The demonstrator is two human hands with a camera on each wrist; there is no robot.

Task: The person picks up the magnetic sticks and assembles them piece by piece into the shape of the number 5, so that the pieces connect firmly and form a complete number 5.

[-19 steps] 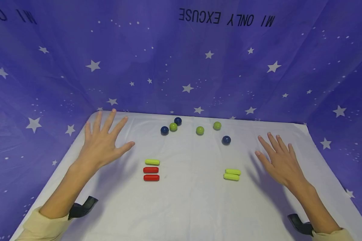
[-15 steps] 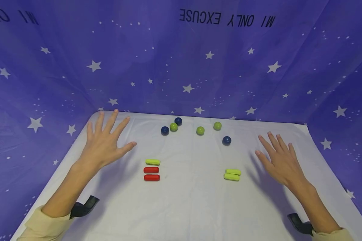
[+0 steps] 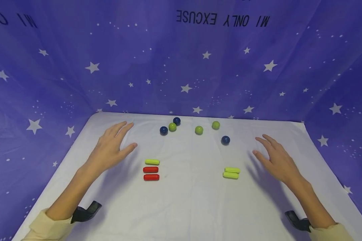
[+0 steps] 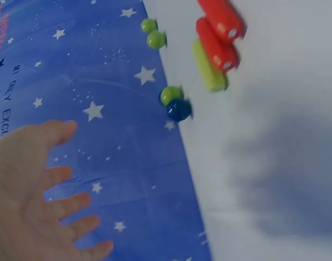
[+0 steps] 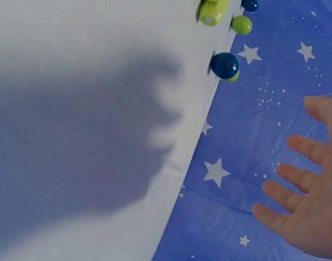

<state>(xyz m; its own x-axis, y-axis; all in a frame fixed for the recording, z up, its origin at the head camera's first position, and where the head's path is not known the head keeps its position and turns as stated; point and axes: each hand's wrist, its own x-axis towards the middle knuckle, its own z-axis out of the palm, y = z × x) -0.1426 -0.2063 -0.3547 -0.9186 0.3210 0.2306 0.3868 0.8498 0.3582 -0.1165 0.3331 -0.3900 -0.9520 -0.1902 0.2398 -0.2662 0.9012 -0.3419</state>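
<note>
My left hand (image 3: 108,149) hovers above the table's left side with its fingers relaxed and holds nothing. Closest to it are a yellow-green faceted stick (image 3: 152,162) and two red sticks, the upper (image 3: 151,169) and the lower (image 3: 151,177), lying in a stack of rows. Over the right side hangs my right hand (image 3: 279,160), also relaxed and holding nothing. To its left two yellow-green sticks (image 3: 231,175) lie side by side, touching. A dark blue ball (image 3: 225,140) sits beyond them. In both wrist views the fingers are apart from every object.
Near the back edge of the white-covered table (image 3: 187,207) are more balls: dark blue (image 3: 164,131), dark blue (image 3: 176,121), green (image 3: 172,127), green (image 3: 199,130) and green (image 3: 216,125). A purple star-patterned cloth (image 3: 157,50) rises behind and at both sides.
Both hands have turned from spread, palm-down poses to more sideways ones, the left more so, its fingertips dropping lower in the view. The sticks and balls stay where they were.
</note>
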